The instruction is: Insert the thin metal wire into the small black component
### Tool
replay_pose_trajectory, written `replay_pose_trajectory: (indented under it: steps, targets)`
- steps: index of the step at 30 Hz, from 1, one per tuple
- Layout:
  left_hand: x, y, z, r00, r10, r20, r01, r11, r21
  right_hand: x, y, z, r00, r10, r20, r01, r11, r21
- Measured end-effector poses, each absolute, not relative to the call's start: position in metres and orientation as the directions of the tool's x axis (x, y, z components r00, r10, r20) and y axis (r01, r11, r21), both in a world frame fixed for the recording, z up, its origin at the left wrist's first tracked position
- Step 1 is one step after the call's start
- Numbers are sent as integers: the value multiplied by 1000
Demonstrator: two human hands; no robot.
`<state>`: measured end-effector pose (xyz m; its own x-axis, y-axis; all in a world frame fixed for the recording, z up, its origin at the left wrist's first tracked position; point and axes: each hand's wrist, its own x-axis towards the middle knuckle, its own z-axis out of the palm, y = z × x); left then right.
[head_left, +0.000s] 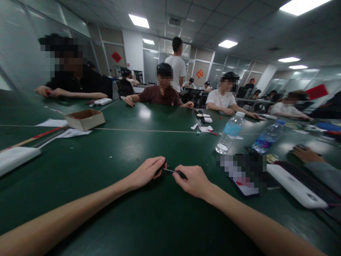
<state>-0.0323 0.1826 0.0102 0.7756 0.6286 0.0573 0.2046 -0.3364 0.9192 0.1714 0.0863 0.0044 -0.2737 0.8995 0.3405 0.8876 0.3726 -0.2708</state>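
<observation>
The left forearm [66, 209] and right forearm [253, 222] reach in from the lower corners, bare and angled inward. The left hand [147, 173] and right hand [191, 181] meet low at centre, just apart — fingers [178, 174] curled and pinching, backs turned up — wrists gently bent.

Bright, even light is shed from above by rectangular ceiling panels [139, 21], whose centres are blown out to white. Pale patches of glare are thrown back by the glossy green tabletop [80, 170], and small highlights are caught on the clear water bottle [229, 133]. Only soft, diffuse shadows are cast beneath the left hand [146, 173] and right hand [191, 181]. Strong wide-angle distortion is seen, with the ceiling and walls bowed towards the frame edges. Coarse pixel blocks [242, 174] obscure part of the view, and the thin dark object [170, 170] is rendered softly, perhaps through slight blur.
</observation>
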Motion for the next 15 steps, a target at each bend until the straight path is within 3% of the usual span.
replay_pose_trajectory:
  steps: [15]
  targets:
    - [-33,185,8,767,635,88,184,-350,919,171,86,4,-263,905,334,896,357,-262]
